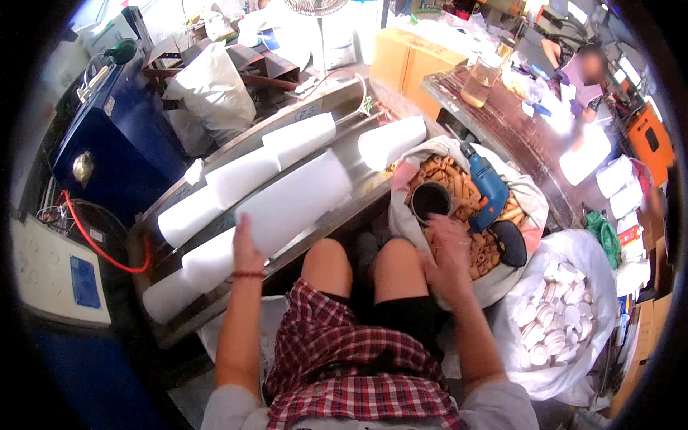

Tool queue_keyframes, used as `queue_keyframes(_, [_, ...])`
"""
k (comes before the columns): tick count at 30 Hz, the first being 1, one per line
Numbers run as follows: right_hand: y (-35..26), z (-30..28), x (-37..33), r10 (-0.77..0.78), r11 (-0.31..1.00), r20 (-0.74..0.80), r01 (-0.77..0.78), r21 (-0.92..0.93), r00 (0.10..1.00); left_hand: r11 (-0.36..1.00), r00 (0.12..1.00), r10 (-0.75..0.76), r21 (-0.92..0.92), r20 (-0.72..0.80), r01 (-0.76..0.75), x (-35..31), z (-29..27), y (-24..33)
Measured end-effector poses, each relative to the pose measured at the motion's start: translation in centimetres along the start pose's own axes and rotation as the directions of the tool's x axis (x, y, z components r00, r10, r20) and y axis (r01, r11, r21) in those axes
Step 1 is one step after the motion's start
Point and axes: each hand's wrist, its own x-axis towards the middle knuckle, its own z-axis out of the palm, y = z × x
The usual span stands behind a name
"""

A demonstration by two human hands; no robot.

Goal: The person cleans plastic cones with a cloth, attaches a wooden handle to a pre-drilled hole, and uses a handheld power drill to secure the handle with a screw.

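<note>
My left hand (248,249), fingers stretched out, lies against the near end of a large white roll (297,201) in the trough. Other white rolls, such as the near one (209,258), line up in two rows beside it. Over a cloth sack on the right, my right hand (450,254) is blurred, with its thumb apart from its fingers and nothing visible in it. Short orange-brown tubes (443,170) fill the sack. A dark-mouthed cup (431,200) stands among them, just beyond my right fingers. On the tubes rests a blue power drill (486,188).
Another white roll (392,142) lies at the trough's far right. A clear plastic bag (552,315) of white round caps stands right of the sack. Farther off are a wooden table (494,129), cardboard boxes (408,64) and a co-worker (584,79). A blue cabinet (118,143) is at left.
</note>
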Motion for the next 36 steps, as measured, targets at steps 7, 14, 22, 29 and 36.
queue_keyframes(7, [13.4, -9.7, -6.5, 0.187, 0.801, -0.199, -0.266, -0.536, 0.962, 0.986, 0.995, 0.001, 0.167, -0.095, 0.015, 11.3, 8.3, -12.4])
queue_keyframes(14, [16.3, -9.7, -8.0, 0.303, 0.751, -0.082, -0.291, -0.592, 0.949, 0.932, 0.959, -0.227, 0.247, -0.169, 0.264, 14.6, 5.5, -14.0])
queue_keyframes(22, [21.9, -11.8, -9.4, 0.489, 0.864, -0.469, -0.484, 0.142, 0.735, -0.808, 0.807, -0.570, 0.286, -0.157, -0.515, 11.0, -5.3, -6.7])
queue_keyframes(29, [16.2, -12.8, -6.1, 0.628, 0.197, -0.190, 0.083, 0.977, 0.754, -0.890, 0.857, -0.447, 0.228, -0.258, -0.395, 8.9, -6.9, 1.5])
queue_keyframes(36, [1.9, -0.7, 3.3, 0.572, -0.109, 0.149, -0.105, 0.988, 0.807, -0.716, 0.954, 0.052, 0.677, 0.295, -0.170, 2.2, -2.1, 14.7])
